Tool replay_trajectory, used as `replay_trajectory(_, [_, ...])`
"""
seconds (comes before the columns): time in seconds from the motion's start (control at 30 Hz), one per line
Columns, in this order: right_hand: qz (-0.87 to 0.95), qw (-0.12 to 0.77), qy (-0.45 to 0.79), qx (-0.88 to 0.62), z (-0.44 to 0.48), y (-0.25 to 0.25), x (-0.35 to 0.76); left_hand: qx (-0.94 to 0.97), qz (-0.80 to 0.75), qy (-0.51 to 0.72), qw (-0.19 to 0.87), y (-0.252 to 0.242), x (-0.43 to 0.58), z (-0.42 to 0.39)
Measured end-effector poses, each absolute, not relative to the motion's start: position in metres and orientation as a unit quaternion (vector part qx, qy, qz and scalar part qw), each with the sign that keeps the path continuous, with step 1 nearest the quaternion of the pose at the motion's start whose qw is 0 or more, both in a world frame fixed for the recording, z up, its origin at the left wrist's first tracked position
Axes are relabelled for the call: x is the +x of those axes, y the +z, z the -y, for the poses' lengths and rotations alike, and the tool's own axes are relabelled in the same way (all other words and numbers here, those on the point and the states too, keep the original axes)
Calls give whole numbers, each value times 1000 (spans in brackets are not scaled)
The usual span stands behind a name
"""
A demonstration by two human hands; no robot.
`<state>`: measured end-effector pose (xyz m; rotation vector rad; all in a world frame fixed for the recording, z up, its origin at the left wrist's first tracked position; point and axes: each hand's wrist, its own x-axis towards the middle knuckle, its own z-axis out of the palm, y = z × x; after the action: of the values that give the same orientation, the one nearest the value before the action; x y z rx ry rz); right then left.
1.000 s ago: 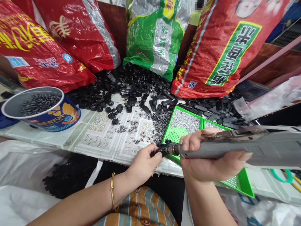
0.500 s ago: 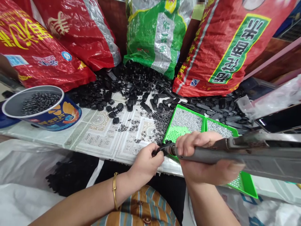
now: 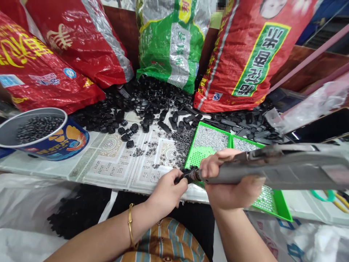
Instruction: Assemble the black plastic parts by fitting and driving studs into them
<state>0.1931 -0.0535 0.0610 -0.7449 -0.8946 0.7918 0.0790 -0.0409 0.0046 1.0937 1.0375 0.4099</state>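
Note:
My left hand pinches a small black plastic part at the table's front edge. My right hand wraps around a grey electric screwdriver lying almost level. Its tip points left and meets the black part; the exact contact is hidden by my fingers and the part. Just behind my right hand is a green tray with small silver screws in its compartments. Left of the tray, tiny dark metal pieces lie scattered on the patterned tabletop.
A blue tub of small dark metal pieces stands at the left. Heaps of black plastic parts spread along the back, below a green sack and red sacks. A phone and yellow-handled tool lie at the right.
The camera view has shifted slightly, so the table and sacks appear further left. Both hands keep their grips, with the screwdriver tip still at the black part; the screwdriver's rear end has tilted up slightly.

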Motion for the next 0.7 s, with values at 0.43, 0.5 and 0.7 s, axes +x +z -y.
replay_trajectory(0.43, [350, 765, 57, -537, 95, 37, 287, 383, -411, 234, 794, 6, 71, 39])
replay_trajectory(0.5, [337, 764, 55, -547, 91, 26, 291, 372, -393, 240, 806, 7, 70, 42])
replay_trajectory(0.7, [292, 636, 97, -707, 100, 21, 292, 343, -376, 246, 825, 5, 64, 50])
